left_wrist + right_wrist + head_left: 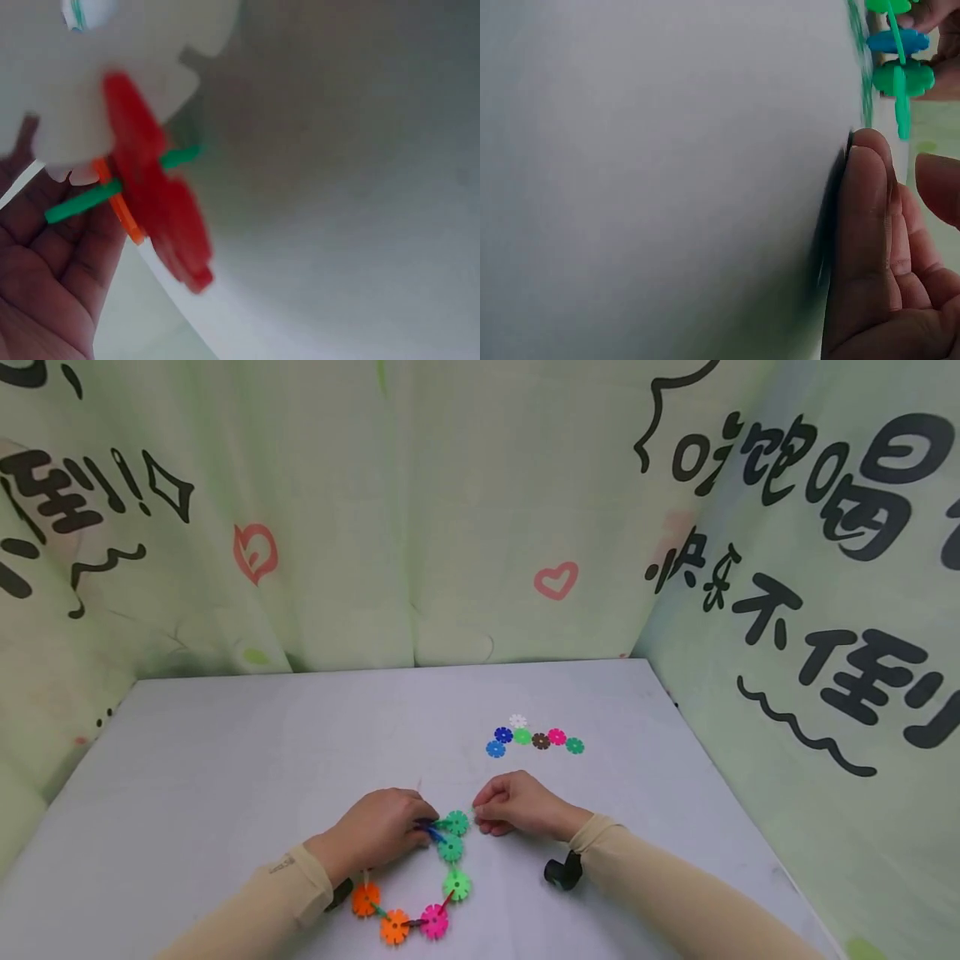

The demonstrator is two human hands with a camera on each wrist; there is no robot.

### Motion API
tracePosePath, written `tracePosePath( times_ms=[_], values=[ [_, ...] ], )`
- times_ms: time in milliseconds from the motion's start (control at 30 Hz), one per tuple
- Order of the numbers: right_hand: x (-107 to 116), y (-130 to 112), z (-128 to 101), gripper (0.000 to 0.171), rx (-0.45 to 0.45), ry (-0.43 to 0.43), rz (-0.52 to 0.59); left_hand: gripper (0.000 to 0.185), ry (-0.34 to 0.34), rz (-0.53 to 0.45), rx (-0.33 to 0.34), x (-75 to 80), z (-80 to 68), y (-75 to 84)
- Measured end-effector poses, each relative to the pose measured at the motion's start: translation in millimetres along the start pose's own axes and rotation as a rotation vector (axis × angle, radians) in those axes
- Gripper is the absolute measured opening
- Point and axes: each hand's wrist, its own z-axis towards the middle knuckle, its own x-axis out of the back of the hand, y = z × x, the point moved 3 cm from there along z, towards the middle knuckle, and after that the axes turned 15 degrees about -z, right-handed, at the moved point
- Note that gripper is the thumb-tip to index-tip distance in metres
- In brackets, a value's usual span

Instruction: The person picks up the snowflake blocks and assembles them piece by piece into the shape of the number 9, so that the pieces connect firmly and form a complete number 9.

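Note:
A chain of interlocked notched plastic discs curves across the table in the head view, with orange (394, 928), pink (434, 921) and green discs (457, 885). My left hand (382, 827) grips its far end at a dark blue disc (429, 829), largely hidden by the fingers. Just right of the end green disc (457, 822) is my right hand (521, 806), fingers loosely bent. The right wrist view shows its thumb apart from the fingers, nothing between them. In the left wrist view, a blurred red disc (161, 195) crosses a green one (82, 201) near the left palm.
Farther back on the white table (247, 752) lies a loose group of discs, among them white (517, 721), brown (541, 741) and light blue (495, 749). Printed curtains (465, 510) enclose the table's back and sides.

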Motion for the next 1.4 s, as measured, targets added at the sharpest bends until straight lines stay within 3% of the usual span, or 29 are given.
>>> tracePosePath(
  times_ms=[200, 433, 600, 767, 1133, 1400],
  values=[
    [27.0, 4.3, 10.4, 0.012, 0.067, 0.129, -0.213, 0.022, -0.006, 0.005, 0.029, 2.2, -2.5, -2.5],
    [52.1, 12.4, 27.0, 0.018, 0.067, 0.301, -0.385, 0.023, -0.013, -0.002, 0.053, 2.1, -1.1, -2.8],
    [59.3, 15.3, 35.5, 0.030, 0.050, 0.337, -0.473, 0.024, -0.020, -0.002, 0.069, 1.8, 0.3, -2.9],
    [61.7, 11.9, 39.0, 0.037, 0.045, 0.320, -0.557, 0.024, -0.024, -0.006, 0.074, 1.8, 1.6, -2.3],
    [61.3, 10.4, 46.7, 0.028, -0.019, 0.274, -0.595, 0.018, 0.017, -0.080, 0.098, 2.5, 3.3, -3.3],
    [57.2, 10.2, 38.3, 0.021, -0.009, 0.302, -0.502, 0.010, 0.050, -0.045, 0.100, -0.4, 7.6, -4.7]
  ],
)
